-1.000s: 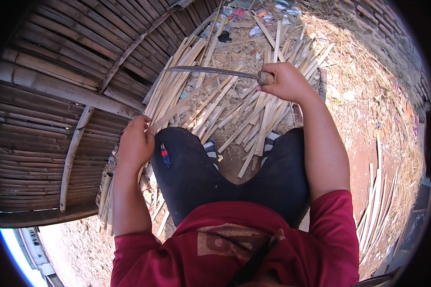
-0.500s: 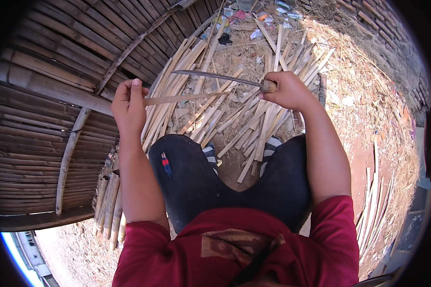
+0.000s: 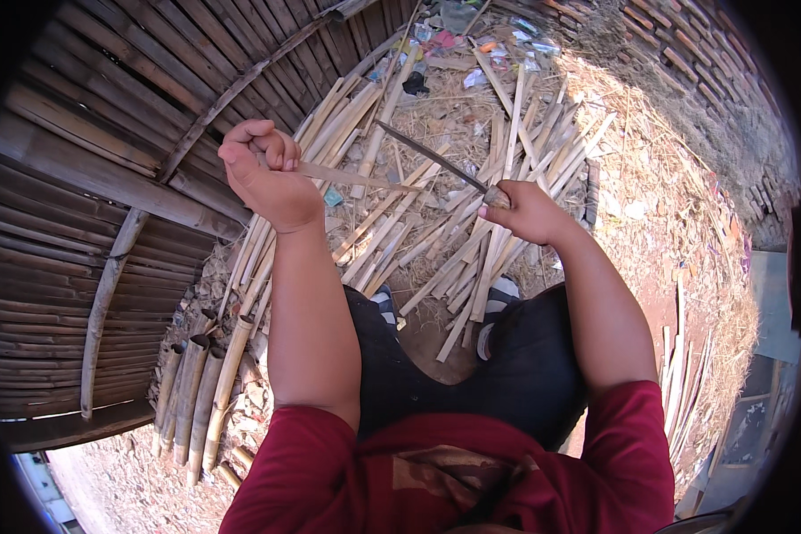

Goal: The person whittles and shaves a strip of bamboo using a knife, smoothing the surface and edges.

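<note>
A thin strip (image 3: 351, 179) was grasped by one end in the curled fingers of the left hand (image 3: 274, 178), over scattered slats (image 3: 482, 289). The knife (image 3: 440, 160), clenched in the right hand (image 3: 529, 212), had been swung to a steeper slant, apart from the strip; seemingly, no cut was being made.

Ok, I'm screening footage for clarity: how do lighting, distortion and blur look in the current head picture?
Head view: fisheye curvature bows the bamboo wall, with black corners; head view: that wall is mostly shaded, while the ground at lower left looks washed out; head view: the left hand, right hand and long-bladed knife show clear outlines, without obvious motion blur.
</note>
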`<state>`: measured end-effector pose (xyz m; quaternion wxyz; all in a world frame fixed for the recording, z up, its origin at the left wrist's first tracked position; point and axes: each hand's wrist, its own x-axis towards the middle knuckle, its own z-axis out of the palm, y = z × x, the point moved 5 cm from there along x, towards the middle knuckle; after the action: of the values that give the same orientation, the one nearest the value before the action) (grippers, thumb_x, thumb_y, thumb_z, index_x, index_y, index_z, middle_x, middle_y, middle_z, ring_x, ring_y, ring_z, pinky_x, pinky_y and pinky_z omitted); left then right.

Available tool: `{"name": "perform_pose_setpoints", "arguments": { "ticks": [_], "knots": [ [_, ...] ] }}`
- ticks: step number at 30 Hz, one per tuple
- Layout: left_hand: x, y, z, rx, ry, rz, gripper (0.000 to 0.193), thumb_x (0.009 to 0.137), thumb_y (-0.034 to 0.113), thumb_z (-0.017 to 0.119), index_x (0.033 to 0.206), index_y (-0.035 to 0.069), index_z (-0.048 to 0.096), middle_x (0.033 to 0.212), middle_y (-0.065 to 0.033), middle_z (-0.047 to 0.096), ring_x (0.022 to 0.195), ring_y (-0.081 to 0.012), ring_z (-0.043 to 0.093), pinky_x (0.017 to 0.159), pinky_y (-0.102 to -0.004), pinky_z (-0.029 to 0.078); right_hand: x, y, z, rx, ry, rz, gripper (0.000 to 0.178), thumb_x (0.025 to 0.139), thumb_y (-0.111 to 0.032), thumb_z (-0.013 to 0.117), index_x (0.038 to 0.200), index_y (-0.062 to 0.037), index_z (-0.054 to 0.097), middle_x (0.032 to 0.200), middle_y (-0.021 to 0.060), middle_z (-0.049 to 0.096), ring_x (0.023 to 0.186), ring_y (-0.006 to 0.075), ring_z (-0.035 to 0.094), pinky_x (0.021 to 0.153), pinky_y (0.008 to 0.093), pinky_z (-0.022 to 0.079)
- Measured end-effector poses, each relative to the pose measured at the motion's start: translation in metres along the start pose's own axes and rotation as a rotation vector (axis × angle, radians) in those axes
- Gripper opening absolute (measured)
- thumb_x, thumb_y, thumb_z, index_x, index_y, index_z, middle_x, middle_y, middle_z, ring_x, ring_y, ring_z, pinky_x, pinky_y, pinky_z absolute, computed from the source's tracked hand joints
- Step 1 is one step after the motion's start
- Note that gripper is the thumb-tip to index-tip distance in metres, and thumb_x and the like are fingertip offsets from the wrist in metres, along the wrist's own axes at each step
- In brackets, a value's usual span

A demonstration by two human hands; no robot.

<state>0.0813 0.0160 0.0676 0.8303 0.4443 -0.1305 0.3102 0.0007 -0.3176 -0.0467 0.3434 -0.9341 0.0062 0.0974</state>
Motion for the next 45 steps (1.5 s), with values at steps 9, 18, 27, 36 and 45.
{"name": "perform_pose_setpoints", "arguments": {
  "ticks": [9,18,27,36,45],
  "knots": [
    [0.01,-0.002,-0.022,0.149,0.101,-0.046,0.059,0.111,0.063,0.039,0.089,0.009,0.046,0.068,0.0007,0.035,0.058,-0.0107,0.028,0.056,-0.0286,0.025,0.041,-0.107,-0.005,0.071,0.229,-0.07,0.049,0.09,-0.039,0.079,0.103,0.0061,0.065,0.09,0.0256,0.072,0.086,0.0415,0.073,0.078,0.048,0.055],
    [0.018,-0.003,-0.034,0.181,0.303,-0.073,0.053,0.113,0.055,0.037,0.086,0.01,0.043,0.067,0.0018,0.034,0.056,-0.0103,0.028,0.052,-0.0279,0.024,0.059,-0.047,0.188,0.207,0.306,0.076,0.044,0.091,-0.03,0.073,0.117,0.004,0.062,0.099,0.03,0.074,0.098,0.0474,0.073,0.086,0.0532,0.056],
    [0.02,-0.004,-0.037,0.173,0.299,-0.082,0.051,0.113,0.054,0.038,0.086,0.011,0.041,0.068,0.0013,0.034,0.055,-0.0107,0.027,0.052,-0.0285,0.024,0.069,-0.045,0.158,0.394,0.431,0.157,0.042,0.09,-0.03,0.075,0.113,0.0034,0.065,0.094,0.0251,0.074,0.088,0.0411,0.073,0.081,0.0473,0.056],
    [0.014,-0.004,-0.032,0.15,0.271,-0.093,0.051,0.112,0.055,0.041,0.086,0.011,0.042,0.069,0.0003,0.036,0.054,-0.011,0.029,0.053,-0.0292,0.024,0.048,-0.029,0.195,0.307,0.3,0.092,0.044,0.09,-0.028,0.072,0.12,0.0012,0.062,0.095,0.03,0.074,0.095,0.0489,0.072,0.084,0.0544,0.055],
    [0.016,-0.005,-0.034,0.161,0.277,-0.108,0.048,0.113,0.053,0.039,0.087,0.012,0.042,0.067,0.0018,0.032,0.055,-0.0116,0.026,0.054,-0.0303,0.024,0.055,-0.038,0.193,0.385,0.396,0.179,0.044,0.089,-0.028,0.071,0.119,0.0022,0.063,0.098,0.0324,0.073,0.098,0.0503,0.071,0.089,0.0561,0.055]
  ]
}}
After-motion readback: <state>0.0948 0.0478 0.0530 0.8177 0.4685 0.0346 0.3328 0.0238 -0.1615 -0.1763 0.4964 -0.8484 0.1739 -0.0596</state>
